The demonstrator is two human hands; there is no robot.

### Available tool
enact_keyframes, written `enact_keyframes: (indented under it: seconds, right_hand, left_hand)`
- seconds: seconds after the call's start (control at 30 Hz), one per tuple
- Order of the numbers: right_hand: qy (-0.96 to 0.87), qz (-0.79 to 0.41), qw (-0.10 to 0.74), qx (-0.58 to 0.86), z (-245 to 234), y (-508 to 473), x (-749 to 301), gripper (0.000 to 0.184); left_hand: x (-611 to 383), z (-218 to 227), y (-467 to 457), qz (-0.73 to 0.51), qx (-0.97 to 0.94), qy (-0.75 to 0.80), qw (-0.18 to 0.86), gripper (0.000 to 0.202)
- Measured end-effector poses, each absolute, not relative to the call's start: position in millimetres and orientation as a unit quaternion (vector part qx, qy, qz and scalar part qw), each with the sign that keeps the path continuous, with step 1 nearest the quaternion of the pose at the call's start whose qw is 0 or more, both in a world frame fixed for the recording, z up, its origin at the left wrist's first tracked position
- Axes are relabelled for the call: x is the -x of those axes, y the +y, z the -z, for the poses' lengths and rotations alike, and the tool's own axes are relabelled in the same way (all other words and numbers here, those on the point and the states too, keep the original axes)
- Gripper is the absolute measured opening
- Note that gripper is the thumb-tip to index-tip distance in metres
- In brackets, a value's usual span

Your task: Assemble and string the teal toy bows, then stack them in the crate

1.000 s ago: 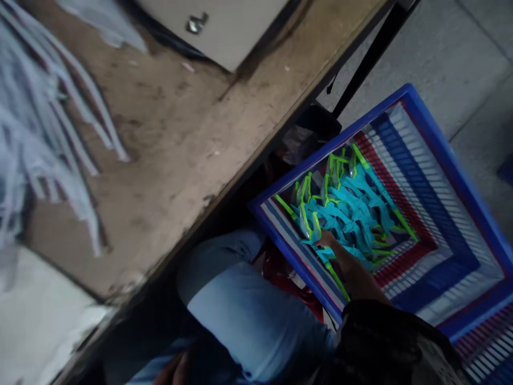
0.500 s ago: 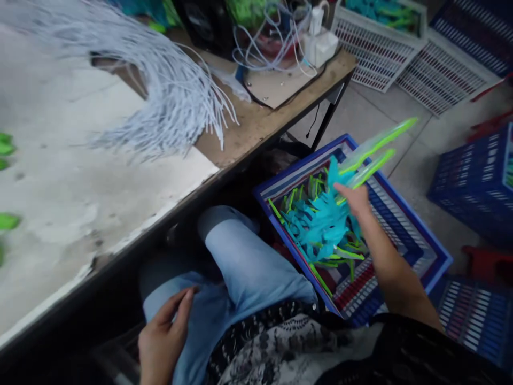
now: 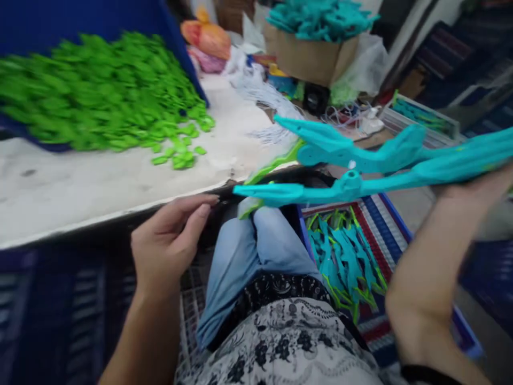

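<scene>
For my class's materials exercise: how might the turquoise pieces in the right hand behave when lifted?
The turquoise pieces look stiff, jutting past the right hand without obvious sag. They're probably light, since one hand holds them. Their long, uneven outlines likely resist rolling.

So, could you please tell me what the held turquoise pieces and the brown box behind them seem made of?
The turquoise pieces look like moulded plastic, smooth and low-sheen, from their even colour and rounded contours. The brown box is probably matte cardboard, from its flat, dull surface, though blurred.
</scene>
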State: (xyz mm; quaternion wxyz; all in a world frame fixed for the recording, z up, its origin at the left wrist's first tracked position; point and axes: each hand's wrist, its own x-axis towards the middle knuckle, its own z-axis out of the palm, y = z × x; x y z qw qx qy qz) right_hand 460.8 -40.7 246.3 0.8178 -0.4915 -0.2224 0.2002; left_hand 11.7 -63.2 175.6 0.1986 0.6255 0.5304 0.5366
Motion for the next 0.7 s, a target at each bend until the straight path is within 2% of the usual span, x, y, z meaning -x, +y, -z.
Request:
enact_keyframes:
  seconds: [0.07, 0.17, 0.23, 0.33, 0.43, 0.53, 0.63, 0.7]
  right_hand:
    - [-0.243, -0.285, 0.78, 0.502, -202.8, -12.8, -399.2, 0.048]
    - [-0.203, -0.39, 0.69, 0.576, -121.9, 15.9, -309.1, 0.056]
    - [-0.146, -0.465, 0.627, 0.608, -71.2, 24.2, -265.6, 0.056]
    - [-0.114, -0.511, 0.571, 0.633, -17.1, 29.0, -232.1, 0.052]
    - [-0.07, -0.533, 0.568, 0.623, 6.8, 34.8, -223.3, 0.046]
    - [-0.053, -0.551, 0.574, 0.603, 13.3, 35.9, -222.4, 0.041]
    - [-0.039, -0.566, 0.538, 0.623, 15.9, 19.6, -226.5, 0.041]
    - [-0.043, -0.571, 0.508, 0.643, 17.7, -0.9, -233.7, 0.039]
  left_hand:
    - [1.6, -198.1, -76.5, -0.572, -0.601, 0.541, 0.135, 0.02]
    - [23.1, -204.1, -91.7, -0.566, -0.571, 0.585, 0.104, 0.021]
    - [34.5, -186.8, -90.2, -0.513, -0.577, 0.615, 0.16, 0.026]
    - [40.2, -138.7, -67.3, -0.371, -0.633, 0.632, 0.248, 0.034]
    - [28.8, -88.0, -31.5, -0.203, -0.702, 0.63, 0.264, 0.04]
    - [7.1, -54.9, 2.6, -0.067, -0.72, 0.618, 0.308, 0.055]
    - [-10.5, -38.0, 28.5, 0.023, -0.707, 0.61, 0.357, 0.071]
    - [-14.5, -30.4, 40.9, 0.049, -0.702, 0.598, 0.384, 0.071]
